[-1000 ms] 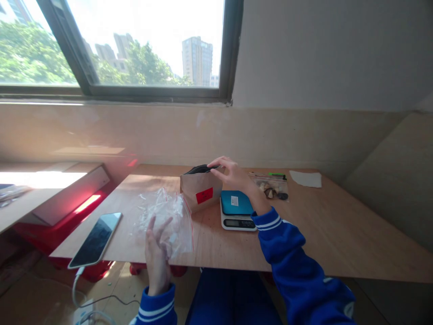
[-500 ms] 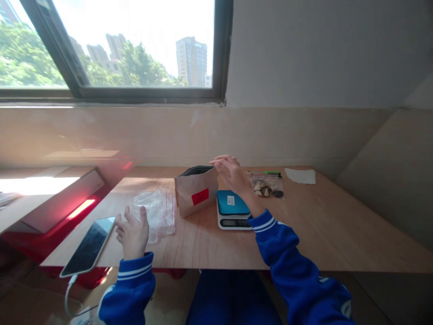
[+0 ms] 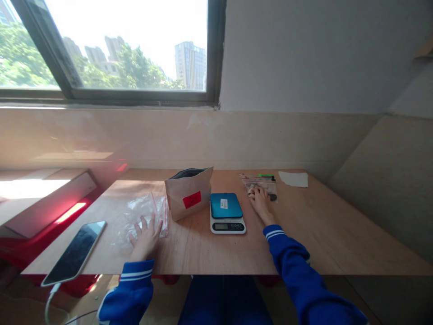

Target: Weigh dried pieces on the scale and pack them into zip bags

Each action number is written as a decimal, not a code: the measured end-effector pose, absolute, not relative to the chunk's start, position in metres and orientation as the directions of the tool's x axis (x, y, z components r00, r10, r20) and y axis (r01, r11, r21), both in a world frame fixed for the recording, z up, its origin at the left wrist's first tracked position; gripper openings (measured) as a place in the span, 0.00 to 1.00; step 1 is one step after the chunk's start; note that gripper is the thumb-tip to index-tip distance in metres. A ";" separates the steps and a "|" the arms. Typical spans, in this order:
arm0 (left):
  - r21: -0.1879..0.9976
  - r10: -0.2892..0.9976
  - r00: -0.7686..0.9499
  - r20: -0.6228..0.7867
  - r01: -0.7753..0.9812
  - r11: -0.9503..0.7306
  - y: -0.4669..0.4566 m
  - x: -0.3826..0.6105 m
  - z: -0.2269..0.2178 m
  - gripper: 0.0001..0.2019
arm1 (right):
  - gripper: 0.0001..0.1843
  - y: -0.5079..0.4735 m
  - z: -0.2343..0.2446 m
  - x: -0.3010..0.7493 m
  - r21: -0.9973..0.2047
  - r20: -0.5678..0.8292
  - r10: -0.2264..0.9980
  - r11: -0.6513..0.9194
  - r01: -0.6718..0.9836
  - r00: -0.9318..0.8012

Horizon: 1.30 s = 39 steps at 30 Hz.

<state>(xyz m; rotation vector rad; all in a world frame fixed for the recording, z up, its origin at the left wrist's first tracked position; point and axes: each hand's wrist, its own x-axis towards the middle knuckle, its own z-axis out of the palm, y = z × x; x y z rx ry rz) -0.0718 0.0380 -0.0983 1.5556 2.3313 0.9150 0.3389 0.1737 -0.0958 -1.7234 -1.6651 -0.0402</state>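
Observation:
My left hand point(image 3: 146, 237) lies flat, fingers spread, on a pile of clear zip bags with red seals point(image 3: 144, 212) near the table's front edge. My right hand point(image 3: 260, 203) rests with fingers stretched out on a clear bag holding small brown and dark pieces point(image 3: 260, 184). Between the hands stand an open brown paper pouch with a red label point(image 3: 188, 196) and a small digital scale with a blue top point(image 3: 226, 211). Nothing lies on the scale.
A phone point(image 3: 74, 253) on a white cable lies at the table's left front corner. A white paper sheet point(image 3: 293, 178) sits at the back right. A wooden table point(image 3: 321, 239) runs along the wall under a window. A lower red-edged surface point(image 3: 47, 203) stands at left.
My right hand left the pouch's rim and came down onto the bag of pieces at the right. My left hand let go of the lifted clear bag and now lies flat on the pile.

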 end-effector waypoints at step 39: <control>0.997 0.984 -0.160 0.081 -0.005 -0.083 -0.045 0.089 -0.055 0.11 | 0.13 -0.022 -0.040 0.208 -0.952 0.208 0.976 0.188 0.243 0.062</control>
